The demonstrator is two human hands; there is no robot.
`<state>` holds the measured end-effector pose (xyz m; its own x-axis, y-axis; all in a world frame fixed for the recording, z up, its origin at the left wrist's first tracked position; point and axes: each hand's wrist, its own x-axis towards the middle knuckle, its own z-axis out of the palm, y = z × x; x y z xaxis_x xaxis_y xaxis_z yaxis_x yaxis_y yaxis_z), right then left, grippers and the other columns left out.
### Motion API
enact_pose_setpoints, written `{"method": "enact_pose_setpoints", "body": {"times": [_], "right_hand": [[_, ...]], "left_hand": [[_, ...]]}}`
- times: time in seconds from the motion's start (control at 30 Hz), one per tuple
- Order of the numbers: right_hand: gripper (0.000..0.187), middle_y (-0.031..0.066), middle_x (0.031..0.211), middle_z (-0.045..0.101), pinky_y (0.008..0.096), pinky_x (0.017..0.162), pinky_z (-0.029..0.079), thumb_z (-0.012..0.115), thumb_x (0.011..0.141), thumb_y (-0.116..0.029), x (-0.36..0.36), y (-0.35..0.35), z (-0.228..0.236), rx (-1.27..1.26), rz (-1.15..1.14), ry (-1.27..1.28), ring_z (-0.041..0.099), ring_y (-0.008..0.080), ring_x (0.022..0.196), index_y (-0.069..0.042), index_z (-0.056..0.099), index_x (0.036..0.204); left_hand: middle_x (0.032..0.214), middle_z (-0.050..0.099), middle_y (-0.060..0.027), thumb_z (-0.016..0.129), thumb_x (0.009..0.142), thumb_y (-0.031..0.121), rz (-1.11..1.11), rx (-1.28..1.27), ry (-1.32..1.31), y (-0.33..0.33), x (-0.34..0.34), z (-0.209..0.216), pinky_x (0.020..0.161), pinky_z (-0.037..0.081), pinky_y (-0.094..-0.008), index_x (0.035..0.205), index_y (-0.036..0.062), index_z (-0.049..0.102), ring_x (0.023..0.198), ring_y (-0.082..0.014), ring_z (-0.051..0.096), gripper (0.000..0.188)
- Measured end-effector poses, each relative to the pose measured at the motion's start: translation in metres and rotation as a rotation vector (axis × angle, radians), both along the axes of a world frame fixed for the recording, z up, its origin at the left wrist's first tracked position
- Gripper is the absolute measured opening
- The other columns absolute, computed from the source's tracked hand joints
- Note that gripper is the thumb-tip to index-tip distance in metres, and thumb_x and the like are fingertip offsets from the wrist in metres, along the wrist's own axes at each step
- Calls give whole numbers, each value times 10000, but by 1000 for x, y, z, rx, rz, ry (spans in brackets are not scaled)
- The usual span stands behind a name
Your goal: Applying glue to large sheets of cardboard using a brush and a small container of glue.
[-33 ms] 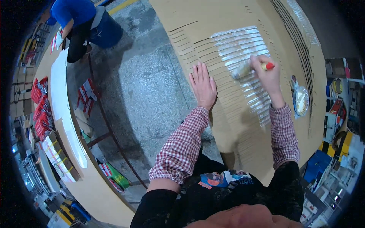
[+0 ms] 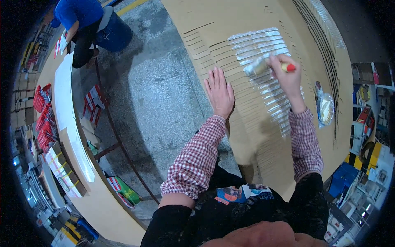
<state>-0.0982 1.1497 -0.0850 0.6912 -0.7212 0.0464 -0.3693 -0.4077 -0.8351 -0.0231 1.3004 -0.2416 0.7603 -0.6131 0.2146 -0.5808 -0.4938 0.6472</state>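
Observation:
My right hand [image 2: 286, 74] is closed round a flat brush [image 2: 260, 68] with a pale handle and a red end. Its bristles touch a band of white paste [image 2: 255, 41] spread over the edges of brown cardboard pieces [image 2: 242, 92], which overlap like steps. To the left, my left hand [image 2: 220, 91] lies flat on the cardboard with its fingers stretched out, holding nothing. Right of my right forearm, a clear plastic tub or bag of white paste [image 2: 326, 109] rests on the board.
Another row of staggered cardboard edges [image 2: 321, 37] runs along the right. At the far left, a person in blue [image 2: 80, 16] crouches beside a blue barrel [image 2: 115, 35]. A curved-looking bench [image 2: 96, 206] there holds red packets [image 2: 46, 129] and a strapped stack [image 2: 63, 171].
My right hand and the brush have shifted slightly away from me over the pasted strips. My left hand has stayed in place.

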Motion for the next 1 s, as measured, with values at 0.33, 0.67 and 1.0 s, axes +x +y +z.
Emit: {"method": "enact_pose_setpoints", "body": {"times": [0.33, 0.67, 1.0], "right_hand": [[194, 45, 614, 551, 259, 522, 386, 673, 810, -95, -86, 26, -6, -265, 92, 74, 495, 108, 558, 11, 578, 679], [125, 60, 644, 537, 260, 546, 383, 630, 826, -38, -122, 38, -17, -296, 131, 16, 491, 121, 596, 20, 595, 721], [218, 56, 599, 523, 271, 517, 373, 655, 815, -112, -105, 14, -24, -163, -12, -27, 469, 122, 550, 14, 566, 661]], "left_hand": [[1463, 279, -164, 431, 894, 199, 6, -47, -14, -3, -2, -5, 1111, 86, -498, 1396, -5, 291, 1385, -330, 175, 560], [1471, 276, -139, 431, 900, 209, 30, -94, -25, -8, -3, -3, 1106, 103, -501, 1407, 44, 303, 1381, -325, 190, 548], [1486, 258, -113, 447, 883, 194, -19, -72, -5, -10, -4, -8, 1111, 70, -513, 1401, 60, 325, 1387, -333, 163, 549]]}}
